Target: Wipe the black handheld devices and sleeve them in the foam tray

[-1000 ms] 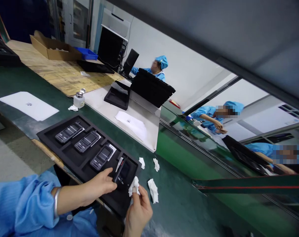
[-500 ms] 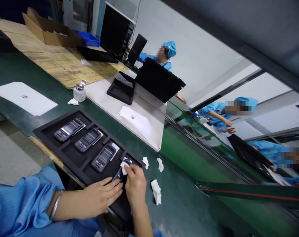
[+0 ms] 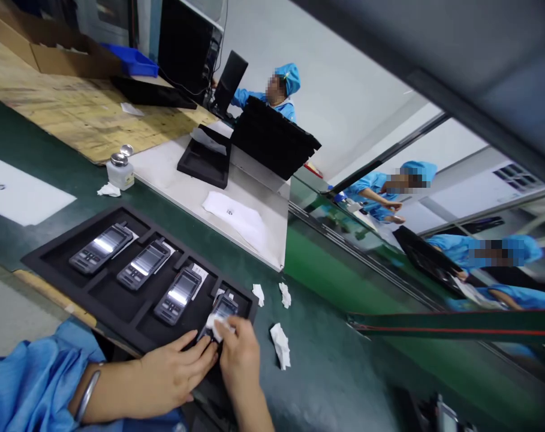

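Observation:
My right hand [image 3: 241, 354] pinches a small white wad of tissue [image 3: 216, 326] against the lower part of a black handheld phone [image 3: 226, 305] with a stub antenna. That phone lies in the nearest right compartment of a black foam tray [image 3: 114, 295]. My left hand [image 3: 175, 372] rests with its fingers stretched out over the tray's near edge, fingertips at the phone's bottom end. Further left in the tray lie three like phones: one [image 3: 178, 296] beside mine, a middle one [image 3: 145, 264] and a far-left one [image 3: 101, 248].
Crumpled tissues, the largest [image 3: 280, 345] nearest, lie right of the tray. A dispenser bottle [image 3: 120, 173] with its lid up stands behind it, near a white sheet [image 3: 27, 192]. A white board [image 3: 272, 255] carries a black foam tray [image 3: 204, 165]. Co-workers in blue sit beyond.
The view has shifted, so the tray sits further left and more of the right side shows. My right hand has moved the tissue from the phone's upper part down to its lower part.

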`<state>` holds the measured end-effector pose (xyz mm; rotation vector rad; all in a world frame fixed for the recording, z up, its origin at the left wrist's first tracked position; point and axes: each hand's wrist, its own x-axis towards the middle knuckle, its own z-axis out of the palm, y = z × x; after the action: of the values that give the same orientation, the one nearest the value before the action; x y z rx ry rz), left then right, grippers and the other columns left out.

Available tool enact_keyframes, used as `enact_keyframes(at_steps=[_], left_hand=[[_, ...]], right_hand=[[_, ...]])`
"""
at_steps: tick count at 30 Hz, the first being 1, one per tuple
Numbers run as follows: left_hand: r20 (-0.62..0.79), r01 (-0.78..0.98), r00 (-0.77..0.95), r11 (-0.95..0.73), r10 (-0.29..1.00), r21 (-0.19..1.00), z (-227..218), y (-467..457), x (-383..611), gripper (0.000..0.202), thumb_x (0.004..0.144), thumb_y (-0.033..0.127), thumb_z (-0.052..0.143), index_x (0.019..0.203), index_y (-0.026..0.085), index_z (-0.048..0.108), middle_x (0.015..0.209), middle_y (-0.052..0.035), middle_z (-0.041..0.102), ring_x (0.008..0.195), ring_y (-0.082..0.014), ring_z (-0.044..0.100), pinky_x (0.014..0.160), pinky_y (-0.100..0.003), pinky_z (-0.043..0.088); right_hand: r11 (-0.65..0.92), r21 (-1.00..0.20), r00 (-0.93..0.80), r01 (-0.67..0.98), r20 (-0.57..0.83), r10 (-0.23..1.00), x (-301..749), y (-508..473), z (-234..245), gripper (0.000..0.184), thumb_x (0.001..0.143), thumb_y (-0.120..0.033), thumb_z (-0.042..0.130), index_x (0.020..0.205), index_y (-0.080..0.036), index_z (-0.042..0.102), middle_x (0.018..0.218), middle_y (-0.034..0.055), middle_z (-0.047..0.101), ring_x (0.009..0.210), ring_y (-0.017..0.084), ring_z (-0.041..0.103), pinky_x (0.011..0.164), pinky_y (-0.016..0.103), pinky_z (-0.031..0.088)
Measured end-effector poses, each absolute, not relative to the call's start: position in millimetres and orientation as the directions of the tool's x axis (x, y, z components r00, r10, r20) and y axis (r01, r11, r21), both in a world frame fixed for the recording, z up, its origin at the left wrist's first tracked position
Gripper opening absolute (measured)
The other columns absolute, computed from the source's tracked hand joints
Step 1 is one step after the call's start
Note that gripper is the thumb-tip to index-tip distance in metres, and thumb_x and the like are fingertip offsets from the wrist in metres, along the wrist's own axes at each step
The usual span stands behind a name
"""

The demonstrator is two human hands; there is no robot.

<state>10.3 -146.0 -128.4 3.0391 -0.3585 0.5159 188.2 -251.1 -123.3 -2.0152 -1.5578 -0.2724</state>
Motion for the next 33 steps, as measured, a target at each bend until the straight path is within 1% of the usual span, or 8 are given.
enact_keyframes(at_steps=[3, 7, 12, 17, 20, 24, 28, 33], left_hand=[[0.331, -0.215, 0.921, -0.977, -0.207, -0.011, -126, -145, 11, 0.054, 0.102, 0.044, 0.042, 0.141, 0.009, 0.051, 0.142, -0.0121, 0.055, 0.132, -0.0276, 0.046, 0.110, -0.044, 0.031], [0.327, -0.241, 0.916, -0.971, -0.231, -0.010, -125, -143, 11, 0.051, 0.101, 0.045, 0.042, 0.134, 0.010, 0.058, 0.137, -0.0123, 0.059, 0.132, -0.0284, 0.046, 0.110, -0.044, 0.030], [0.319, -0.236, 0.920, -0.972, -0.226, -0.007, -130, -143, 11, 0.056, 0.101, 0.044, 0.041, 0.143, 0.007, 0.049, 0.143, -0.0135, 0.053, 0.133, -0.0287, 0.044, 0.110, -0.045, 0.031], [0.354, -0.277, 0.901, -0.961, -0.249, 0.028, -126, -143, 11, 0.046, 0.101, 0.042, 0.043, 0.127, 0.010, 0.063, 0.135, -0.0135, 0.060, 0.133, -0.0297, 0.046, 0.112, -0.047, 0.032], [0.370, -0.242, 0.913, -0.958, -0.171, 0.156, -115, -137, 2, 0.052, 0.097, 0.039, 0.050, 0.139, 0.009, 0.052, 0.138, -0.0121, 0.058, 0.130, -0.0257, 0.049, 0.114, -0.042, 0.035], [0.412, -0.069, 0.910, -0.957, 0.056, 0.283, -113, -118, -22, 0.057, 0.092, 0.032, 0.056, 0.145, 0.014, 0.046, 0.141, -0.0102, 0.057, 0.128, -0.0252, 0.052, 0.116, -0.043, 0.035], [0.410, 0.045, 0.898, -0.961, 0.158, 0.273, -131, -100, -40, 0.061, 0.092, 0.041, 0.058, 0.144, 0.012, 0.047, 0.139, -0.0132, 0.058, 0.128, -0.0283, 0.054, 0.113, -0.044, 0.038], [0.422, 0.016, 0.900, -0.975, 0.110, 0.221, -139, -95, -41, 0.058, 0.094, 0.049, 0.054, 0.135, 0.008, 0.056, 0.129, -0.0147, 0.065, 0.123, -0.0293, 0.057, 0.110, -0.041, 0.039]], right_hand=[[-0.207, -0.307, 0.341, 0.929, 0.492, 0.801, 192, -248, -123, 0.037, 0.096, -0.009, 0.041, 0.100, -0.019, 0.076, 0.093, 0.0081, 0.063, 0.084, 0.018, 0.057, 0.073, 0.028, 0.049], [-0.186, -0.367, 0.355, 0.911, 0.473, 0.806, 187, -251, -123, 0.027, 0.095, -0.013, 0.050, 0.103, -0.021, 0.074, 0.088, 0.0061, 0.062, 0.078, 0.015, 0.058, 0.067, 0.022, 0.050], [-0.222, -0.282, 0.344, 0.933, 0.528, 0.777, 191, -242, -123, 0.038, 0.092, -0.006, 0.041, 0.096, -0.019, 0.076, 0.088, 0.0083, 0.063, 0.080, 0.018, 0.057, 0.071, 0.027, 0.051], [-0.188, -0.356, 0.354, 0.916, 0.490, 0.797, 176, -260, -127, 0.035, 0.091, -0.006, 0.045, 0.106, -0.019, 0.074, 0.091, 0.0070, 0.061, 0.080, 0.015, 0.060, 0.068, 0.022, 0.051], [-0.181, -0.383, 0.360, 0.906, 0.473, 0.804, 180, -249, -119, 0.037, 0.089, -0.002, 0.044, 0.101, -0.019, 0.075, 0.091, 0.0058, 0.061, 0.080, 0.013, 0.061, 0.071, 0.021, 0.051], [-0.083, -0.391, 0.290, 0.917, 0.508, 0.811, 182, -184, -105, 0.037, 0.092, -0.004, 0.044, 0.105, -0.020, 0.075, 0.093, 0.0065, 0.061, 0.085, 0.015, 0.059, 0.075, 0.024, 0.050], [-0.046, -0.303, 0.200, 0.952, 0.501, 0.842, 161, -141, -109, 0.038, 0.090, -0.004, 0.042, 0.096, -0.018, 0.077, 0.085, 0.0078, 0.060, 0.079, 0.019, 0.054, 0.071, 0.028, 0.047], [0.076, -0.290, 0.071, 0.954, 0.465, 0.883, 149, -148, -121, 0.033, 0.089, -0.008, 0.046, 0.103, -0.017, 0.075, 0.088, 0.0078, 0.061, 0.079, 0.017, 0.054, 0.068, 0.025, 0.047]])
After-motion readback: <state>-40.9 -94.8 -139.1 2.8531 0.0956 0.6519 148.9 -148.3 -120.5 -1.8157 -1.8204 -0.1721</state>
